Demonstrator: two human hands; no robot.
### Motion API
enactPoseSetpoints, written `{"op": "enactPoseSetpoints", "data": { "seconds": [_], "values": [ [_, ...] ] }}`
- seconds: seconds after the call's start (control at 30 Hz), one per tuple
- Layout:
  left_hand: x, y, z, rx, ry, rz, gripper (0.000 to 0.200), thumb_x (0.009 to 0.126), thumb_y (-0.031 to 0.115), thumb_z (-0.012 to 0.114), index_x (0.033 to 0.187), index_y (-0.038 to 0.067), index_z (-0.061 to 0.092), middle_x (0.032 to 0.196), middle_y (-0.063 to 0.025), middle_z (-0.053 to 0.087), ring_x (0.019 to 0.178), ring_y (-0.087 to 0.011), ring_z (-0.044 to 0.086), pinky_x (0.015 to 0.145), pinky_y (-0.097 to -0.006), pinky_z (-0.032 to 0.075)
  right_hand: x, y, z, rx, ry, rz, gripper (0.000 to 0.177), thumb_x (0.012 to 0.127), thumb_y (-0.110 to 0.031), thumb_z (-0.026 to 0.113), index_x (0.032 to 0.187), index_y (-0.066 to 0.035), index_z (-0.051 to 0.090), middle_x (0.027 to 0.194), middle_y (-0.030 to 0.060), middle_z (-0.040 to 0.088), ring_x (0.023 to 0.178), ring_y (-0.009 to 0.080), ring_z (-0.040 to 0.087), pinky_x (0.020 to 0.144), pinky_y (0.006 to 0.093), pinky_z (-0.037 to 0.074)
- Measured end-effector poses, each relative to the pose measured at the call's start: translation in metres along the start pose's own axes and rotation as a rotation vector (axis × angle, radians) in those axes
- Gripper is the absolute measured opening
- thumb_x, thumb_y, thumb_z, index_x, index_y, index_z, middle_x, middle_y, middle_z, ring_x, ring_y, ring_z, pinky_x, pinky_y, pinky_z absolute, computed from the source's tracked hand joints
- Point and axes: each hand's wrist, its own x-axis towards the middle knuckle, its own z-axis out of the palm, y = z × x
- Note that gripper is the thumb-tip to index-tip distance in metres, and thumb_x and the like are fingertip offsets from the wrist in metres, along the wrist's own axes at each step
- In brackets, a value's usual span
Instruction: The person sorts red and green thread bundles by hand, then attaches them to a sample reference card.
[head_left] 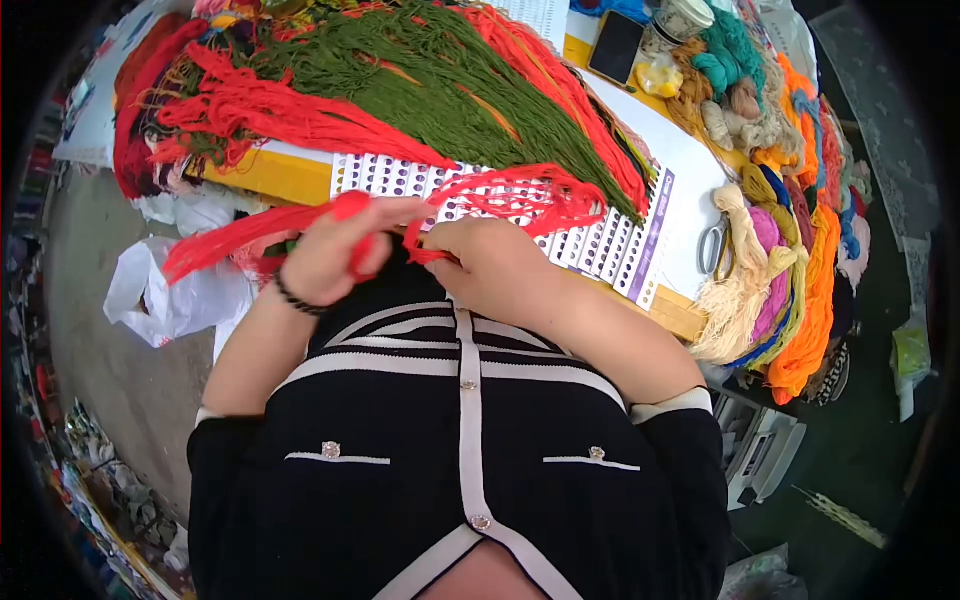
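My left hand [335, 255], slightly blurred and with a dark bead bracelet at the wrist, is closed on red yarn [245, 235]. The yarn passes over that hand, and its loose end hangs out to the left. Close beside it, my right hand [490, 265] has its fingers curled round a strand of the same red colour. From there a loose red loop [540, 195] spreads over a white card with rows of coloured dots [625, 240]. Beyond both hands lie long skeins of dark green yarn [420, 95] and red yarn [290, 115] on the table.
Scissors [714, 248] lie at the right, by cream, magenta and orange skeins [810, 310]. A black phone [617, 48] and a cup [684, 18] stand at the back. White plastic bags [160, 290] hang at the table's left. A grey machine [765, 445] sits low on the right.
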Motion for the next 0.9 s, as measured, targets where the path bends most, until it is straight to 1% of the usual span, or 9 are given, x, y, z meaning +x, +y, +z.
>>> {"op": "enactPoseSetpoints", "data": {
  "seconds": [0.2,0.33,0.5,0.53,0.6,0.67,0.7,0.8,0.9],
  "values": [
    [0.017,0.001,0.024,0.089,-0.137,-0.122,0.023,0.093,0.025,0.05,0.083,0.005,0.057,0.063,0.0028,0.047,0.045,-0.0051,0.031,0.042,-0.0182,0.025,-0.01,0.001,-0.031,0.244,0.227,0.149,0.012,0.078,-0.007,0.066,0.088,-0.001,0.065,0.075,0.0099,0.062,0.068,0.0163,0.061,0.061,0.0299,0.047],
    [0.019,-0.009,0.034,0.569,-0.099,0.471,0.019,0.091,0.017,0.052,0.08,0.002,0.056,0.067,0.0026,0.05,0.059,-0.0054,0.043,0.053,-0.0199,0.035,-0.017,0.006,-0.034,0.275,0.125,0.158,0.01,0.083,-0.002,0.061,0.091,0.001,0.063,0.082,0.0054,0.063,0.079,0.0131,0.059,0.075,0.0251,0.047],
    [0.021,-0.018,0.026,0.571,-0.072,0.477,0.012,0.089,0.011,0.053,0.084,0.001,0.058,0.069,0.0023,0.051,0.062,-0.0053,0.046,0.056,-0.0202,0.038,-0.04,0.016,-0.052,1.614,0.223,-0.019,0.009,0.087,-0.012,0.057,0.095,-0.008,0.056,0.084,-0.0004,0.057,0.087,0.0162,0.057,0.09,0.0313,0.044],
    [0.018,-0.013,0.023,0.55,-0.023,0.372,0.01,0.088,0.01,0.054,0.09,0.003,0.06,0.071,0.0012,0.053,0.062,-0.0057,0.048,0.056,-0.0203,0.039,-0.05,0.024,-0.067,1.652,0.265,-0.085,0.011,0.089,-0.018,0.055,0.097,-0.01,0.054,0.078,-0.0014,0.052,0.074,0.0119,0.053,0.079,0.0288,0.046],
    [0.011,-0.006,0.008,0.59,0.094,0.275,0.022,0.089,0.012,0.05,0.106,0.003,0.062,0.079,0.0006,0.058,0.056,-0.004,0.045,0.051,-0.0185,0.037,-0.078,0.06,-0.117,1.494,0.506,-0.077,0.012,0.091,-0.017,0.052,0.096,-0.006,0.054,0.074,-0.0017,0.049,0.06,0.0064,0.039,0.054,0.0216,0.033],
    [0.004,0.014,-0.006,0.514,0.255,0.292,0.023,0.089,0.011,0.051,0.109,0.003,0.061,0.085,-0.001,0.061,0.06,-0.0034,0.048,0.054,-0.0184,0.04,-0.096,0.085,-0.161,0.537,1.113,0.423,0.019,0.089,-0.017,0.058,0.1,-0.001,0.058,0.083,0.003,0.058,0.072,0.0065,0.051,0.062,0.0188,0.04],
    [0.004,0.024,-0.006,0.434,0.304,0.322,0.025,0.089,0.011,0.051,0.11,0.002,0.06,0.09,-0.0019,0.062,0.061,-0.003,0.047,0.054,-0.0182,0.04,-0.094,0.098,-0.166,0.122,1.277,0.384,0.018,0.088,-0.017,0.057,0.094,0.0,0.062,0.075,0.0028,0.06,0.068,0.0093,0.055,0.063,0.0227,0.044],
    [0.019,0.036,-0.001,0.383,0.335,0.387,0.029,0.089,0.013,0.05,0.114,-0.001,0.056,0.1,-0.005,0.065,0.064,-0.003,0.049,0.052,-0.0179,0.039,-0.059,0.085,-0.138,-0.249,0.912,0.463,0.02,0.085,-0.018,0.059,0.094,-0.001,0.065,0.077,0.0086,0.065,0.073,0.0147,0.061,0.07,0.0275,0.047],
    [0.051,0.04,0.02,0.233,0.18,-0.002,0.033,0.088,0.019,0.052,0.113,-0.003,0.056,0.107,-0.0086,0.063,0.075,-0.0078,0.059,0.049,-0.0191,0.041,-0.005,0.079,-0.067,0.118,0.39,0.471,0.022,0.079,-0.022,0.065,0.09,-0.003,0.069,0.078,0.005,0.066,0.07,0.0101,0.059,0.065,0.0249,0.046]
  ]
}}
